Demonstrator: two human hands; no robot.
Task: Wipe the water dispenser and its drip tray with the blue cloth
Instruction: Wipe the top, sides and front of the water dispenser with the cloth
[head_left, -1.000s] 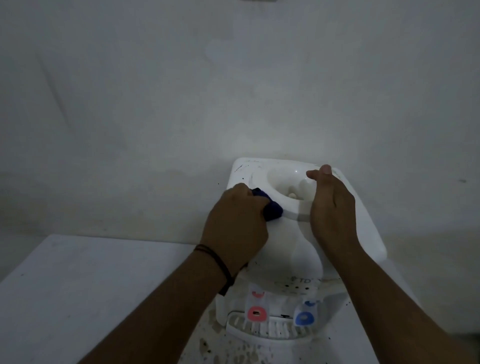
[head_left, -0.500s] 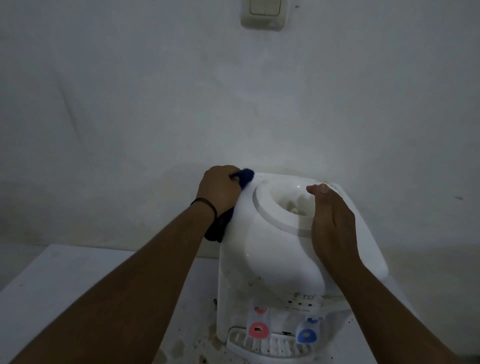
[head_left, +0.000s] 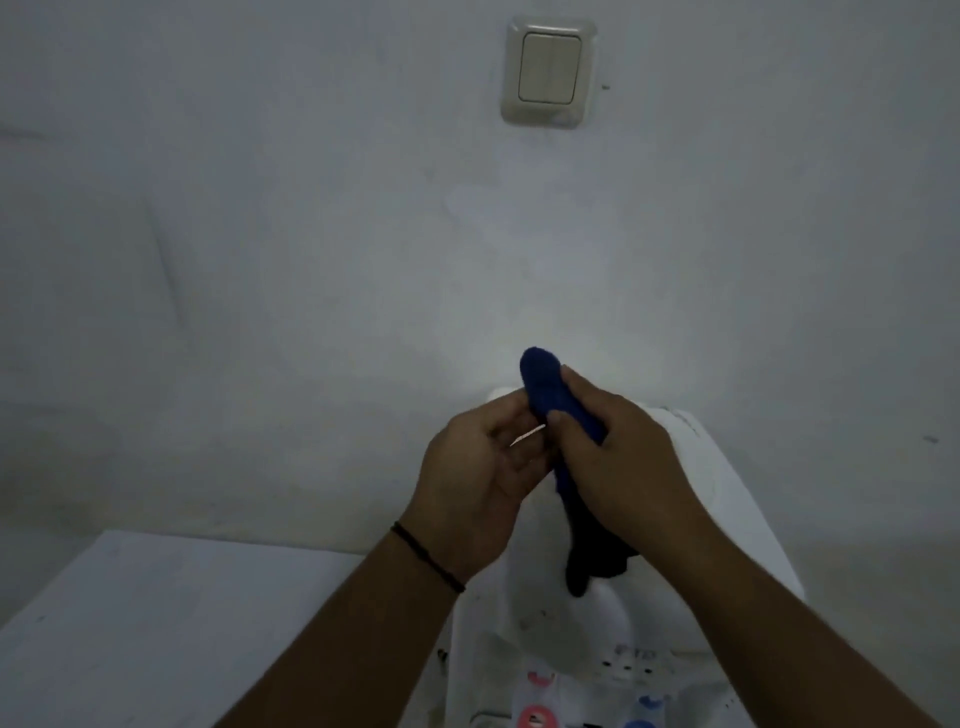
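Both hands hold the blue cloth (head_left: 543, 379) in the air above the white water dispenser (head_left: 737, 519). My right hand (head_left: 623, 457) is wrapped around the cloth's middle, and its dark lower end hangs down over the dispenser's top. My left hand (head_left: 472, 488), palm towards me, has its curled fingertips against the cloth's upper part. A thin pale sliver shows between those fingers. The red tap (head_left: 535, 717) and blue tap (head_left: 644, 709) show at the bottom edge. Only a corner of the drip tray (head_left: 485, 721) is visible there.
The dispenser stands on a white table (head_left: 156, 623) against a pale wall. A light switch (head_left: 548, 73) is on the wall, high above the dispenser. Dark specks mark the dispenser's front near the taps.
My left hand lifted the cloth off the dispenser's back left corner and brought it up to the centre. My right hand left the dispenser's top and took hold of the cloth.
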